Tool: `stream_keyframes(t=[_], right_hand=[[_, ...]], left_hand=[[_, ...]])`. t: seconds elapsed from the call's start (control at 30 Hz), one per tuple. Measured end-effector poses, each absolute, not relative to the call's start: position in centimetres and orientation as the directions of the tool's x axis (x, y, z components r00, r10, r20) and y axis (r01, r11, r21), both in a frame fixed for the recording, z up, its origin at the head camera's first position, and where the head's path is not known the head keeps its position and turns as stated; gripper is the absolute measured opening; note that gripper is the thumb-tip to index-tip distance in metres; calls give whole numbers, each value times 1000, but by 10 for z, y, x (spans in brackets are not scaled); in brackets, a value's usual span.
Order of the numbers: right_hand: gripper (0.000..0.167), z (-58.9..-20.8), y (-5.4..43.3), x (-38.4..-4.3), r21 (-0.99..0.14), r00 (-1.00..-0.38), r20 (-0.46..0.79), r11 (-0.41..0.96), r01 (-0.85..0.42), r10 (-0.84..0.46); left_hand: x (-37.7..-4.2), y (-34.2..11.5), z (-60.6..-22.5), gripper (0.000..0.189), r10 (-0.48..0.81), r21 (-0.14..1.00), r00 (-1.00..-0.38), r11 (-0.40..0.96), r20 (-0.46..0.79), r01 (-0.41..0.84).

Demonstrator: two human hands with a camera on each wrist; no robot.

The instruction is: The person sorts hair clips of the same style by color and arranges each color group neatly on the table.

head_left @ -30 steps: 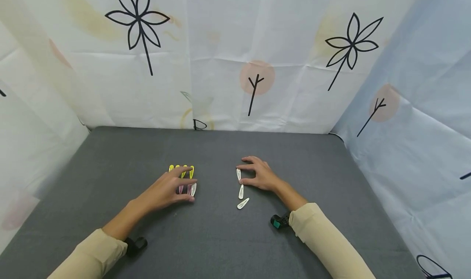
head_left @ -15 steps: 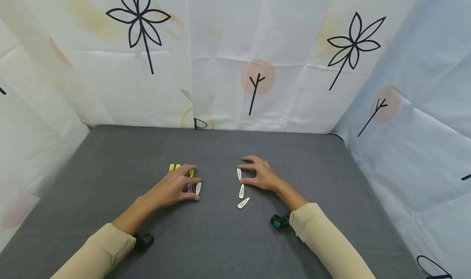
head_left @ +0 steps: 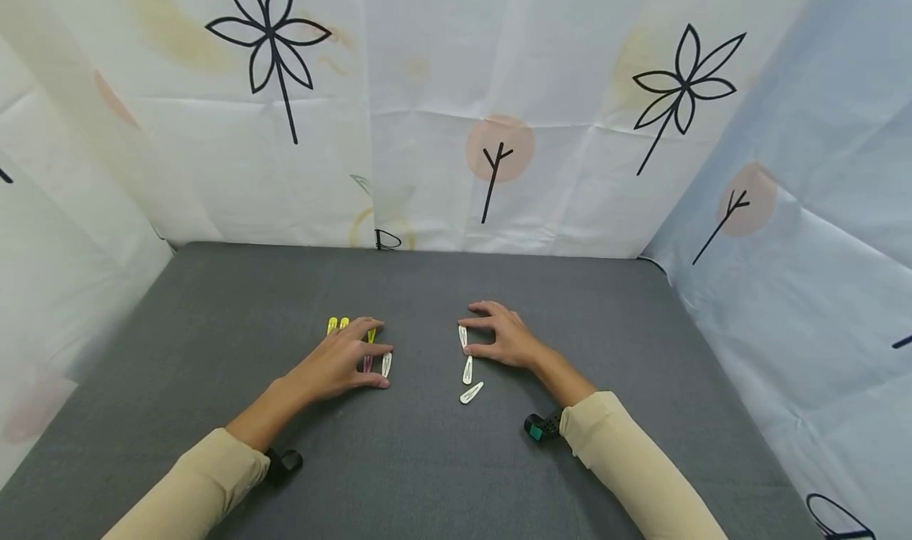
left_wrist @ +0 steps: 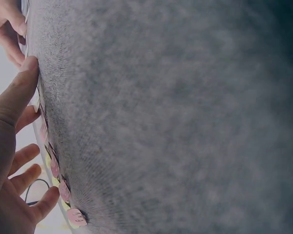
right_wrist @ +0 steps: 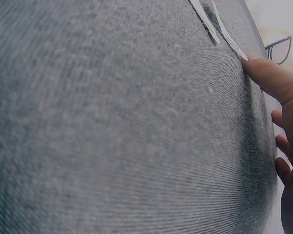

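Observation:
My left hand (head_left: 333, 368) pinches a white snap hair clip (head_left: 386, 365) end to end between thumb and finger. Beside that clip, partly under the hand, lie yellow hair clips (head_left: 332, 324) and pink hair clips (left_wrist: 64, 190) in rows. My right hand (head_left: 504, 339) has thumb and index finger at the two ends of another white hair clip (head_left: 463, 336), pinching it. Just below the right thumb lies a second white hair clip (head_left: 467, 370), and a third white hair clip (head_left: 471, 393) lies slanted nearest me.
A dark grey cloth (head_left: 420, 461) covers the table. White printed curtains (head_left: 427, 128) stand behind it and along both sides. A black wrist device (head_left: 543, 427) sits by the right sleeve, and another black wrist device (head_left: 285, 463) by the left.
My left hand has moved a little to the right, shifting its white hair clip away from the pink and yellow ones. My right hand has stayed in place.

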State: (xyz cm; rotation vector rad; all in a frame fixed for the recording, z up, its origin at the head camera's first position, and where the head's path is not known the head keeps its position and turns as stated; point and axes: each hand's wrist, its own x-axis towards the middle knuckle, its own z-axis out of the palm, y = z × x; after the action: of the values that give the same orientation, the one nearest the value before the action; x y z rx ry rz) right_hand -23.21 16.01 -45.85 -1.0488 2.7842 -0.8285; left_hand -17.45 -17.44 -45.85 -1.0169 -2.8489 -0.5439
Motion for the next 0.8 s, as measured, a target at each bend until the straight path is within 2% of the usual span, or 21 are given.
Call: stream_keyframes(t=[0.27, 0.6, 0.8], right_hand=[[50, -458, 159, -232, -490, -762, 131, 627, -606, -634], [49, -451, 158, -235, -529, -791, 98, 642, -555, -604], [49, -446, 154, -235, -536, -781, 103, 628, -565, -615]], left_hand=[[-175, -174, -459, 56, 595, 302, -783, 724, 183, 621], [-175, -172, -455, 56, 602, 300, -778, 719, 182, 627], [-175, -170, -455, 56, 608, 289, -772, 718, 183, 634]])
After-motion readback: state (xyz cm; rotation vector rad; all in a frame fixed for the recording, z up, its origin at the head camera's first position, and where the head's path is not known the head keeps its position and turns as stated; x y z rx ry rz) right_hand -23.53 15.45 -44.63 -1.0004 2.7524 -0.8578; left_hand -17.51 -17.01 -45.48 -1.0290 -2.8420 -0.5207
